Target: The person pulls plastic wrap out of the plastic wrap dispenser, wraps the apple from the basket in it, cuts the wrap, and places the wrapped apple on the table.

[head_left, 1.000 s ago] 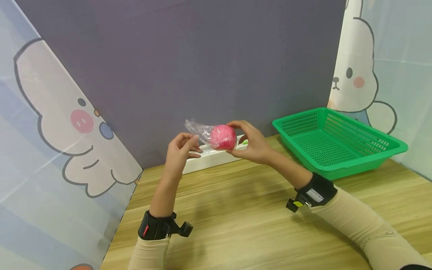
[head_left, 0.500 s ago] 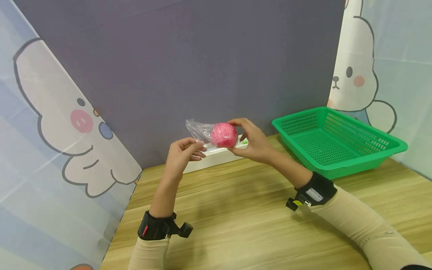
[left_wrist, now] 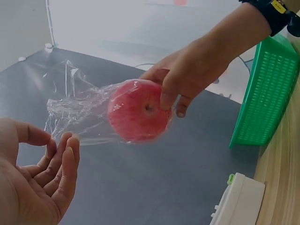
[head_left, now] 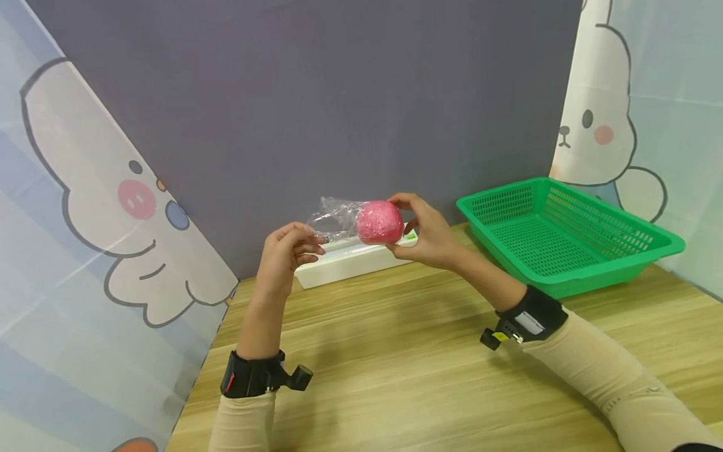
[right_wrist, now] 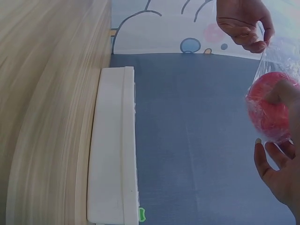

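Observation:
A red apple (head_left: 380, 223), its stem dimple showing in the left wrist view, is held up above the table. Clear cling film (left_wrist: 79, 110) covers it, with a loose crinkled end stretching toward the left. My right hand (head_left: 426, 232) grips the apple from its right side, thumb below and fingers above in the head view. At the film's far end, my left hand (left_wrist: 37, 173) pinches the edge between thumb and forefinger, its other fingers curled loosely. Behind and below the apple lies a long white box (head_left: 350, 263) with a small green slider (right_wrist: 142, 214) at one end.
To the right on the wooden table (head_left: 395, 364) stands a green plastic basket (head_left: 542, 248) with perforated walls. A dark grey panel (head_left: 316, 113) rises at the back, with cartoon-printed sheets (head_left: 85, 188) at both sides.
My left hand has moved left and slightly up, drawing out the film end. My right hand and the apple have risen a little and shifted slightly right.

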The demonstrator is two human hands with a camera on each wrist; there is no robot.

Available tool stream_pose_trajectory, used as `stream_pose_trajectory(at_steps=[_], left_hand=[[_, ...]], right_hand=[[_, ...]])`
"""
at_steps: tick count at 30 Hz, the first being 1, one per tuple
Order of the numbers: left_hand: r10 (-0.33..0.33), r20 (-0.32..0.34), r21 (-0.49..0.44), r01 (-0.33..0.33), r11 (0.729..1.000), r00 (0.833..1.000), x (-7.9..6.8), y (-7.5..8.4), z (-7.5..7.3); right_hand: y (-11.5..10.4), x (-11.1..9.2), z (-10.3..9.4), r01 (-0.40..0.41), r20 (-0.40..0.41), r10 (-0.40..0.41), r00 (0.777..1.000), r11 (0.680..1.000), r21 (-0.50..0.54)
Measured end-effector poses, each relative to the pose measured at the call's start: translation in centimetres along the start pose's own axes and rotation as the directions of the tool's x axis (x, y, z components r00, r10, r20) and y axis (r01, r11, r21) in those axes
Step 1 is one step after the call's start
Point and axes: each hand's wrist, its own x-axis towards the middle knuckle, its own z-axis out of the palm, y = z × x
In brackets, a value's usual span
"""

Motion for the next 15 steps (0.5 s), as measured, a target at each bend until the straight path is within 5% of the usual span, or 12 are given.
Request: stream_pose_trajectory(at_steps=[3,6,11,15], left_hand=[[0.021,-0.029,0.013,-0.021,1.000,0.999,0.0,-0.1,0.0],[0.119,-0.106,0.104,-0.108,0.989,0.987,-0.1,-0.1,0.3],[0.332,-0.205,0.383,-0.236,0.893,0.921,-0.7,0.3,1.3],[0.342,-0.201,0.496,-0.206,0.844,0.918,-0.9,0.4,1.6]], right_hand=[[0.0,0.0,-0.1,-0.009,-0.005,0.009,1.000,1.000,0.025],[0.1,0.1,-0.1,-0.009,-0.012,0.009,1.000,1.000,0.026],[0.2,0.1,0.0,0.023,-0.018,-0.023,1.000,0.999,-0.028],[0.2,0.0,0.1,0.046,-0.012,-0.048,0.999,0.995,-0.093]])
